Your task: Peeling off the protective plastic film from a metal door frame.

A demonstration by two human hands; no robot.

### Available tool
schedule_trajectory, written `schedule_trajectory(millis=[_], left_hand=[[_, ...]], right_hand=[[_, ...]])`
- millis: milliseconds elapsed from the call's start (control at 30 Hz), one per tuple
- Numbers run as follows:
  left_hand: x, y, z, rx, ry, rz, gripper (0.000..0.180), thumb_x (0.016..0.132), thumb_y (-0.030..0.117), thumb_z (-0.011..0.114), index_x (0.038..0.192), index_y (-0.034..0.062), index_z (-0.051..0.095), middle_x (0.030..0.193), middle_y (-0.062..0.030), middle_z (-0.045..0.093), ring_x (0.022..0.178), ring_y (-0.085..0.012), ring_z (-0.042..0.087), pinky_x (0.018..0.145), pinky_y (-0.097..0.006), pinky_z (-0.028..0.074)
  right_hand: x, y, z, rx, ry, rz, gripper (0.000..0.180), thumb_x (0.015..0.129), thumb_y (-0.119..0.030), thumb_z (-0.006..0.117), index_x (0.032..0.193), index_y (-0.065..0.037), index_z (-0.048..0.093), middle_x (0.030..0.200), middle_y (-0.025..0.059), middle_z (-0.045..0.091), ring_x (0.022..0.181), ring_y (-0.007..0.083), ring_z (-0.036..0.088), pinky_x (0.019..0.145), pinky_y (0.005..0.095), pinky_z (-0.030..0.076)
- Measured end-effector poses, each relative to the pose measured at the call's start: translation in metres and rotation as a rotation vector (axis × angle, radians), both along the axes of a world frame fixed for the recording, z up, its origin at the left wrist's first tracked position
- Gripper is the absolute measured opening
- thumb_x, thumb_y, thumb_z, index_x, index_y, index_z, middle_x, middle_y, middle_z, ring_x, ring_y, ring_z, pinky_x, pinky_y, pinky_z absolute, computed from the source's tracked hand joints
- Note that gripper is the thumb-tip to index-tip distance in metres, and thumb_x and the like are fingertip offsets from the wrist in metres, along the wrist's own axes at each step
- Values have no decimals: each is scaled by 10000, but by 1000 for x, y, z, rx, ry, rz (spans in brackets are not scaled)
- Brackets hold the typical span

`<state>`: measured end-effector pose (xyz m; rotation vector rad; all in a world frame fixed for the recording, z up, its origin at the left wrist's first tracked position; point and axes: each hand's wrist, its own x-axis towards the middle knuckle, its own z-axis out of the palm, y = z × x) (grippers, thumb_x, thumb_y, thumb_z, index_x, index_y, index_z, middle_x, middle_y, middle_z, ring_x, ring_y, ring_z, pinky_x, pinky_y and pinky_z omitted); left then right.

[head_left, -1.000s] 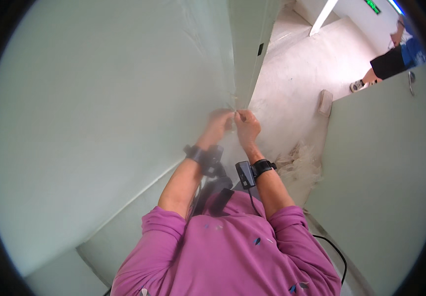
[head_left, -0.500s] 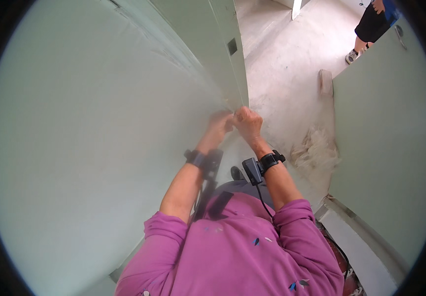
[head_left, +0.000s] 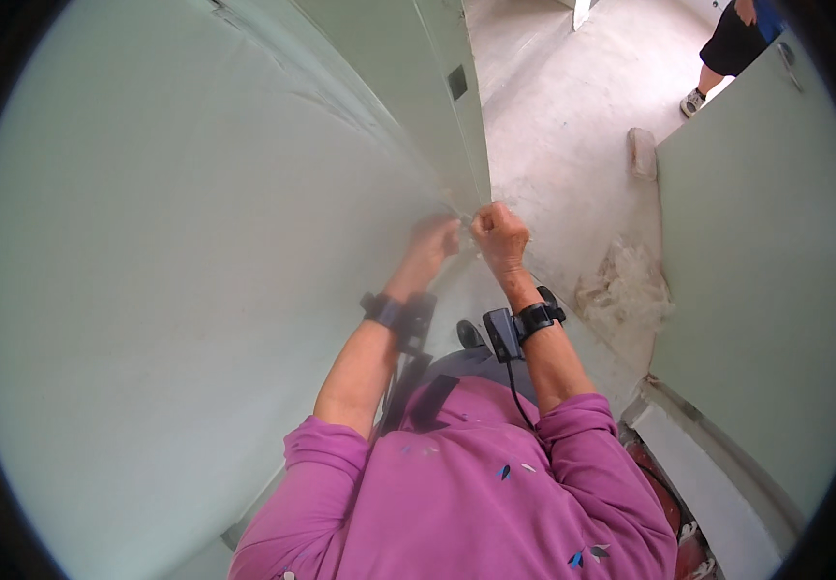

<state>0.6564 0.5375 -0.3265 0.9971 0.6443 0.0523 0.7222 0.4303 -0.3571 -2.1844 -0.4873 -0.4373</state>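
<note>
Both of my hands are raised in front of me beside the lower part of a pale green frame edge (head_left: 458, 145). My left hand (head_left: 435, 238) has its fingers closed, and it looks hazy against the large pale green surface (head_left: 176, 251). A short gap separates it from my right hand (head_left: 501, 235), which is curled into a fist with thumb and fingers pressed together. A small greyish bit shows between the two hands, too small to name. Whatever the fingers pinch is hidden. Black straps circle both wrists, and a dark box (head_left: 503, 335) sits at the right one.
Crumpled translucent plastic film (head_left: 625, 295) lies on the pale floor (head_left: 572, 126) to the right. Behind it a whitish block (head_left: 642, 155) rests against a pale green door panel (head_left: 756, 261) with a metal handle. Another person's leg (head_left: 711, 77) shows at the far right.
My right hand has moved slightly right, away from my left hand, opening a small gap between them. My left hand has stayed nearly in place.
</note>
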Motion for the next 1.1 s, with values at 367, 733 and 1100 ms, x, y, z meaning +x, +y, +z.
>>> schedule_trajectory(millis=[367, 733, 1100], left_hand=[[4, 12, -22, 249, -56, -118, 115, 653, 50, 577, 753, 65, 522, 647, -11, 513, 507, -95, 458, 469, -230, 403], [1, 20, -39, 336, -81, -152, 100, 661, 32, 566, 737, 58, 507, 629, -14, 481, 489, -109, 469, 441, -222, 410], [5, 11, -15, 217, -5, -128, 104, 660, 35, 568, 742, 55, 507, 625, -9, 481, 495, -101, 460, 447, -217, 399]], right_hand=[[-7, 7, 0, 139, 142, 80, 105, 575, -137, 602, 639, -125, 520, 577, 45, 518, 505, 239, 520, 457, 332, 417], [-6, 2, -12, 187, 98, 175, 73, 617, -109, 588, 643, -129, 523, 589, 46, 536, 504, 232, 531, 447, 310, 430], [4, 6, -12, 133, 61, 206, 115, 596, -106, 571, 577, -92, 458, 516, 84, 493, 441, 258, 498, 393, 324, 404]])
